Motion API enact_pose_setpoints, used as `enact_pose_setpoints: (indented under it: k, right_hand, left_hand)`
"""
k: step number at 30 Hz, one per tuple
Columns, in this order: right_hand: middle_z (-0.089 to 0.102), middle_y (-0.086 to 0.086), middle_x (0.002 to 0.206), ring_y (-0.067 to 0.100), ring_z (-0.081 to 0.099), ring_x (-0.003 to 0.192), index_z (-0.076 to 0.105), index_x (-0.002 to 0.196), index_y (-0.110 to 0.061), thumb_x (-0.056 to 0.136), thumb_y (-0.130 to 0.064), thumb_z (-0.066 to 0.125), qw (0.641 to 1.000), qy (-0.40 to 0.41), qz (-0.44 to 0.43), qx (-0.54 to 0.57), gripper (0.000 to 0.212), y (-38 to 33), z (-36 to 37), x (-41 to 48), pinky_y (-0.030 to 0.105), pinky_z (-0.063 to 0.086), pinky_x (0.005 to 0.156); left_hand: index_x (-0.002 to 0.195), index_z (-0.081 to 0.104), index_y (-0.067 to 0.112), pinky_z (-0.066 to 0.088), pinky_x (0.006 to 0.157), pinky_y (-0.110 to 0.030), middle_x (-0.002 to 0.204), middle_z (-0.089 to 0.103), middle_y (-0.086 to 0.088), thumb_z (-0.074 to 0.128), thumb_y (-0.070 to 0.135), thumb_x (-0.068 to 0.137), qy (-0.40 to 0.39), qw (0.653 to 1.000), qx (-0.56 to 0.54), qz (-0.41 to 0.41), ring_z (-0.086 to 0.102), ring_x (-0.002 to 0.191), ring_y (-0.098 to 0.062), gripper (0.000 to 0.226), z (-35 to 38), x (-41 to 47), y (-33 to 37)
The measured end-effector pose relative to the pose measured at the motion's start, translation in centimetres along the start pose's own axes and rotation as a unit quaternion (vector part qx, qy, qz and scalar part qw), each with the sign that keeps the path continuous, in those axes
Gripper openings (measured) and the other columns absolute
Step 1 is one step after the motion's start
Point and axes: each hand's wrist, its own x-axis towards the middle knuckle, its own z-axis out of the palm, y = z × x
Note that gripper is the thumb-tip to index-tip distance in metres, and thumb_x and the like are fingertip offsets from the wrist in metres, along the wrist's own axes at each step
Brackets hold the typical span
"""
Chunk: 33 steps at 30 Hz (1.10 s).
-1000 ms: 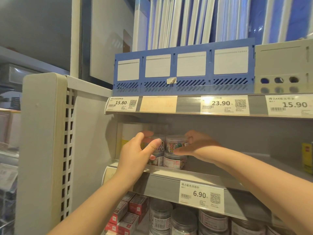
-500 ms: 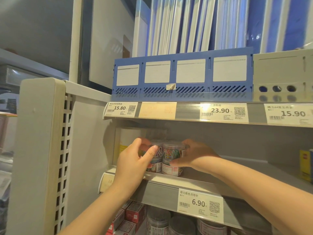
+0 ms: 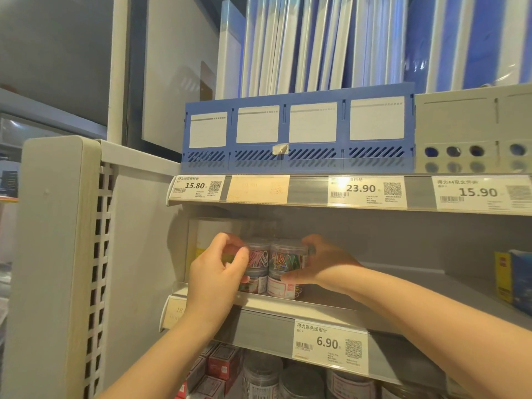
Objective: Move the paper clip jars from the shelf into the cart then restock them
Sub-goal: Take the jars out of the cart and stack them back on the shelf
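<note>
On the shelf, the left grip clasps the left jar stack. The right grip clasps the right jar stack alongside.

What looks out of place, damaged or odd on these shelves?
Two small things. A bit of tape on the blue file box is peeling at its corner. On the price rail below, one label is faded almost blank, beside the clear 15.80 tag. The stacked paper clip jars look upright.
</note>
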Motion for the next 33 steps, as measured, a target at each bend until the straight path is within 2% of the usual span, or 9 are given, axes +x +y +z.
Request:
enact_pose_setpoints:
  k: [3, 8, 12, 15, 19, 22, 27, 30, 33]
  right_hand:
    - [0.055, -0.015, 0.091, 0.005, 0.053, 0.082, 0.042, 0.119, -0.030, 0.072, -0.040, 0.077, 1.000, 0.005, -0.007, -0.001, 0.059, 0.1, -0.5, -0.4, 0.013, 0.039, 0.060]
    - [0.060, -0.008, 0.109, 0.014, 0.057, 0.098, 0.049, 0.119, -0.025, 0.084, -0.037, 0.064, 0.996, 0.053, -0.015, -0.076, 0.041, 0.2, -1.7, -1.2, 0.023, 0.046, 0.079]
    - [0.056, -0.006, 0.105, 0.016, 0.055, 0.095, 0.044, 0.122, -0.028, 0.087, -0.034, 0.058, 0.988, 0.085, -0.058, -0.114, 0.038, 0.8, -3.3, -3.9, 0.028, 0.044, 0.075]
    - [0.061, -0.006, 0.104, 0.017, 0.056, 0.097, 0.049, 0.122, -0.026, 0.089, -0.034, 0.051, 0.972, 0.123, -0.092, -0.176, 0.034, 1.5, -4.8, -6.5, 0.031, 0.047, 0.077]
    - [0.063, -0.009, 0.110, 0.016, 0.056, 0.104, 0.052, 0.119, -0.027, 0.092, -0.037, 0.048, 0.948, 0.175, -0.144, -0.222, 0.029, 1.8, -6.5, -11.2, 0.033, 0.042, 0.090]
    - [0.065, -0.010, 0.106, 0.015, 0.056, 0.101, 0.056, 0.115, -0.026, 0.092, -0.038, 0.047, 0.931, 0.210, -0.154, -0.257, 0.027, 2.1, -7.5, -16.2, 0.033, 0.037, 0.092]
    - [0.069, -0.008, 0.088, 0.015, 0.061, 0.085, 0.064, 0.097, -0.024, 0.091, -0.036, 0.049, 0.903, 0.268, -0.101, -0.321, 0.021, 1.6, -9.2, -26.1, 0.036, 0.040, 0.083]
    - [0.069, -0.008, 0.078, 0.016, 0.062, 0.078, 0.065, 0.088, -0.024, 0.085, -0.039, 0.043, 0.895, 0.297, -0.022, -0.332, 0.027, 0.8, -9.2, -33.1, 0.035, 0.042, 0.076]
    - [0.067, -0.006, 0.074, 0.018, 0.062, 0.074, 0.066, 0.084, -0.024, 0.083, -0.038, 0.044, 0.885, 0.307, 0.060, -0.345, 0.026, -0.3, -9.0, -40.2, 0.037, 0.045, 0.073]
  left_hand:
    - [0.079, 0.058, 0.023, 0.051, 0.065, -0.043, 0.070, 0.065, 0.006, 0.057, 0.016, 0.087, -0.003, 1.000, 0.002, 0.000, 0.062, 0.062, -0.017, 0.011, 0.1, -0.1, 0.3]
    - [0.078, 0.059, 0.025, 0.048, 0.068, -0.031, 0.073, 0.065, 0.007, 0.057, 0.018, 0.088, -0.019, 0.999, 0.031, 0.019, 0.062, 0.074, -0.012, 0.012, 1.0, -0.6, 2.0]
    - [0.075, 0.059, 0.025, 0.052, 0.068, -0.037, 0.070, 0.064, 0.007, 0.057, 0.019, 0.087, -0.025, 0.999, 0.031, 0.028, 0.062, 0.072, -0.013, 0.013, 1.9, -1.8, 4.1]
    - [0.072, 0.060, 0.025, 0.053, 0.066, -0.040, 0.065, 0.063, 0.007, 0.056, 0.018, 0.087, -0.040, 0.999, 0.024, 0.027, 0.061, 0.066, -0.014, 0.017, 2.4, -3.0, 5.7]
    - [0.067, 0.059, 0.023, 0.048, 0.063, -0.027, 0.061, 0.063, 0.005, 0.057, 0.015, 0.086, -0.054, 0.998, 0.014, 0.038, 0.061, 0.058, -0.008, 0.021, 3.2, -5.0, 8.2]
    - [0.068, 0.060, 0.025, 0.047, 0.067, -0.029, 0.060, 0.063, 0.007, 0.057, 0.017, 0.087, -0.097, 0.993, 0.002, 0.061, 0.060, 0.061, -0.006, 0.020, 3.9, -7.0, 10.9]
    - [0.077, 0.060, 0.028, 0.047, 0.066, -0.022, 0.068, 0.065, 0.009, 0.059, 0.020, 0.086, -0.204, 0.967, -0.085, 0.124, 0.061, 0.063, -0.003, 0.013, 4.4, -12.8, 16.5]
    - [0.093, 0.058, 0.027, 0.044, 0.063, -0.013, 0.089, 0.062, 0.013, 0.061, 0.019, 0.084, -0.250, 0.943, -0.153, 0.157, 0.059, 0.071, -0.001, 0.012, 3.8, -18.0, 19.4]
    - [0.093, 0.057, 0.026, 0.047, 0.068, -0.015, 0.092, 0.059, 0.010, 0.063, 0.016, 0.083, -0.314, 0.904, -0.227, 0.179, 0.059, 0.075, -0.003, 0.015, 3.1, -23.4, 22.7]
